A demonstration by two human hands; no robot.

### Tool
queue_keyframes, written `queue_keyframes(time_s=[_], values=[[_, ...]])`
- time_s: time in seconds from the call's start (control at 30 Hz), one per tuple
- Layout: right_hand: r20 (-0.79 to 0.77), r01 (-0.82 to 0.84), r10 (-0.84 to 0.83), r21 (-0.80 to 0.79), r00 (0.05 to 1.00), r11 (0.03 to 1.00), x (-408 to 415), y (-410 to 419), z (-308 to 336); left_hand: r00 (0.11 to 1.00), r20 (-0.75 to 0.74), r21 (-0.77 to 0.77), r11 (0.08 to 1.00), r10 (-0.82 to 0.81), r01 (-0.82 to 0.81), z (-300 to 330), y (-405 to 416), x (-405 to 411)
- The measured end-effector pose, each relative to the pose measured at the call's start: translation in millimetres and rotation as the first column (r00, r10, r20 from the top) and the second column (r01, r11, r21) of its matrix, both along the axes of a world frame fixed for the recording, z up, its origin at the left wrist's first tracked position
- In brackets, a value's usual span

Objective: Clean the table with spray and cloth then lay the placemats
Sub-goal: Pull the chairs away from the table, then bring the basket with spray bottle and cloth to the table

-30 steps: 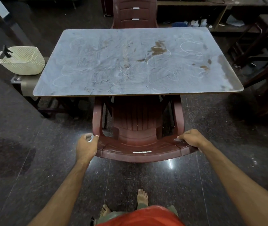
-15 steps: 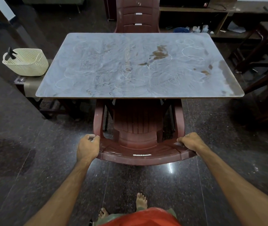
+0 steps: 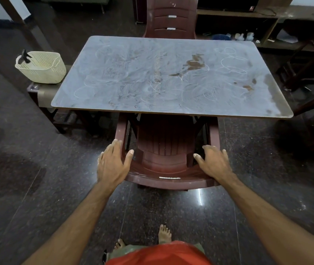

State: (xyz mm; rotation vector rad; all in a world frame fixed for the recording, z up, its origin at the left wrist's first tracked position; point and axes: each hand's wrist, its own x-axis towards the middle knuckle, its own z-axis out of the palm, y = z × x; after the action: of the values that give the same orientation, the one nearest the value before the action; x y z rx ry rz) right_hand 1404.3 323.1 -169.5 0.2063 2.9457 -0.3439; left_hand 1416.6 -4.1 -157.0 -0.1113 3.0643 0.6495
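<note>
The grey table stands in front of me, smeared with white swirls and brown stains. A maroon plastic chair is tucked under its near edge. My left hand lies with spread fingers over the chair's left armrest. My right hand lies the same way over the right armrest. Neither hand holds anything. A cream basket with a black spray trigger sticking out sits on a low stand left of the table. No cloth or placemats are visible.
A second maroon chair stands at the table's far side. Dark wooden furniture crowds the right. A low shelf with small items runs along the back. My bare feet are on the dark polished floor.
Both hands have let go of the chair's back rim and moved forward over the armrests, fingers now spread. The camera has come closer to the table.
</note>
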Motion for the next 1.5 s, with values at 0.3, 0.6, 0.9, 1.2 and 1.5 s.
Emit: queue_keyframes(time_s=[0.3,0.6,0.9,1.2,1.5], values=[[-0.108,-0.277,0.264,-0.131,0.959,0.952,-23,-113,5,0.995,-0.067,-0.043,0.996,0.077,-0.080,12,-42,5],[-0.212,-0.415,0.379,-0.166,0.901,0.894,-48,-243,28,0.978,-0.111,-0.032,0.983,0.178,-0.182,23,-147,5],[-0.227,-0.417,0.382,-0.136,0.896,0.898,-79,-381,35,0.961,-0.152,-0.049,0.970,0.230,-0.239,40,-283,-14],[-0.252,-0.453,0.418,-0.101,0.873,0.886,-110,-488,46,0.960,-0.172,-0.101,0.965,0.221,-0.240,60,-382,-35],[-0.264,-0.506,0.476,-0.057,0.839,0.861,-171,-550,41,0.953,-0.181,-0.121,0.956,0.244,-0.268,56,-438,-83]])
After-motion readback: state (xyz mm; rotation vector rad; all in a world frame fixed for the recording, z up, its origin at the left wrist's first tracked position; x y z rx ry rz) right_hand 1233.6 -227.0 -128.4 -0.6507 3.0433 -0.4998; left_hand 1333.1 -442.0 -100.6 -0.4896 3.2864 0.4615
